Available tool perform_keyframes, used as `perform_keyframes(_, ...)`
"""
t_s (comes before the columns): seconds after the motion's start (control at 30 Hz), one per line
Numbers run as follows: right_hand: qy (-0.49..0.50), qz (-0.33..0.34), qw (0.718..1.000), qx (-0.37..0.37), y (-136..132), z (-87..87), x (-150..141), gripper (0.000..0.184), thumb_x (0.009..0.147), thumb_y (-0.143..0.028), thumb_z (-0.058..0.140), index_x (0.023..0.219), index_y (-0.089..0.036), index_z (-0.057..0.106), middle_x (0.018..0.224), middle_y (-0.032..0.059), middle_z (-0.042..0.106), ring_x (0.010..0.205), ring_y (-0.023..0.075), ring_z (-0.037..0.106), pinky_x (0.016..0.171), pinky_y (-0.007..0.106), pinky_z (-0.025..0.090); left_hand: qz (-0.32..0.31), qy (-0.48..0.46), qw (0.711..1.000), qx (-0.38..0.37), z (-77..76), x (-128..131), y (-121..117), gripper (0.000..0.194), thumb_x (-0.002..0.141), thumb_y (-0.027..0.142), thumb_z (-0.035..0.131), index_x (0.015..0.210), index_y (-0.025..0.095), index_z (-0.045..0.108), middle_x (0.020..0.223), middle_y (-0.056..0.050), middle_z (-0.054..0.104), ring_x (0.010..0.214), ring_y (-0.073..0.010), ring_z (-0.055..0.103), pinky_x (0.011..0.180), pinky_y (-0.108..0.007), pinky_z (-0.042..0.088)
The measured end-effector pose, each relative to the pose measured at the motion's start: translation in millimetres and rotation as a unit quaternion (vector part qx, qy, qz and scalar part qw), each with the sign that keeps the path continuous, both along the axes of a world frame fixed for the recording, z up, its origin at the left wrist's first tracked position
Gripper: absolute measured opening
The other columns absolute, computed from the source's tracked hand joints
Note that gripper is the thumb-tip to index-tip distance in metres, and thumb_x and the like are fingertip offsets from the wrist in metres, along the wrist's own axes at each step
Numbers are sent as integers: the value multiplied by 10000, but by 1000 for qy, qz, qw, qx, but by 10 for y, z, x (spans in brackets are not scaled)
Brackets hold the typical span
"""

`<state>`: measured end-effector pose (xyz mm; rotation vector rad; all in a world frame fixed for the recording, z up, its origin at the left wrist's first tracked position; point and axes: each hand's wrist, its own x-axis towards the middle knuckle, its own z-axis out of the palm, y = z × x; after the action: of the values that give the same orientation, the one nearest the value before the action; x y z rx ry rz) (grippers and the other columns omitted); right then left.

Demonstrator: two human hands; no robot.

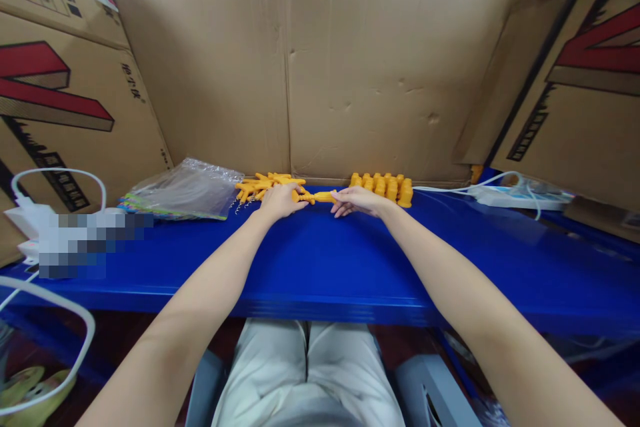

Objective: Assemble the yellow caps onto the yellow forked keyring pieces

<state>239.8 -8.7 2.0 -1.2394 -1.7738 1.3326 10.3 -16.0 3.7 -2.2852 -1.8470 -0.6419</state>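
Observation:
My left hand [283, 201] is closed on one end of a slender orange plastic piece [324, 197] just above the blue table [340, 253]. The fingertips of my right hand [359, 201] pinch its other end. Whether it is one part or two joined end to end, I cannot tell. Beside and behind my left hand lies a loose pile of orange pieces [250, 189], with thin, dark, twisted metal ends sticking out. Just behind my right hand stand several orange knobbed pieces [405, 195] packed in rows. My fingers cover parts of the held piece.
Clear plastic bags [193, 190] are stacked left of the pile. A tall cardboard sheet [380, 80] walls off the back, with printed boxes [55, 87] at the sides. A white power strip [520, 196] with cables lies right. White chargers [35, 220] and a cable stand left.

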Motion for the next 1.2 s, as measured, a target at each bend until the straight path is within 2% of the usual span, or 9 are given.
perform_keyframes(0.23, 23, -8, 999, -23, -10, 6, -25, 329, 908, -435, 583, 806, -127, 634, 712, 91, 716, 595, 126, 668, 618, 215, 557, 5, 4, 1000, -5, 13, 9, -21, 497, 754, 531, 668, 1171, 262, 655, 1100, -69, 710, 1055, -280, 634, 903, -359, 483)
perform_keyframes(0.43, 49, -14, 997, -66, -7, 8, -52, 430, 941, -504, 483, 815, -114, 612, 632, 89, 689, 529, 127, 652, 543, 201, 539, 0, 3, 1000, -1, 24, 35, -36, 472, 767, 523, 659, 1160, 262, 658, 1075, -76, 713, 1047, -291, 636, 887, -368, 491)
perform_keyframes(0.83, 39, -41, 994, -98, -14, 42, -81, 473, 961, -526, 418, 800, -116, 590, 612, 76, 674, 454, 112, 616, 448, 187, 489, -1, -6, 1000, 2, 25, 44, -33, 463, 763, 513, 669, 1142, 248, 660, 1079, -86, 705, 1060, -306, 628, 889, -394, 486)
perform_keyframes(1.07, 40, -10, 992, -123, 8, 35, -56, 527, 959, -575, 351, 905, -104, 579, 678, 96, 692, 492, 132, 632, 496, 226, 525, -3, -23, 1000, -4, 17, 42, -9, 434, 753, 488, 687, 1108, 239, 663, 1035, -98, 709, 1039, -312, 633, 873, -408, 480)
perform_keyframes(1.2, 71, -4, 990, -124, -2, 45, -51, 380, 971, -464, 435, 1022, -108, 556, 757, 89, 694, 572, 150, 672, 552, 243, 555, -4, -25, 1000, 2, 5, 37, 9, 422, 740, 468, 710, 1093, 242, 666, 1033, -98, 714, 1026, -317, 637, 877, -421, 477)
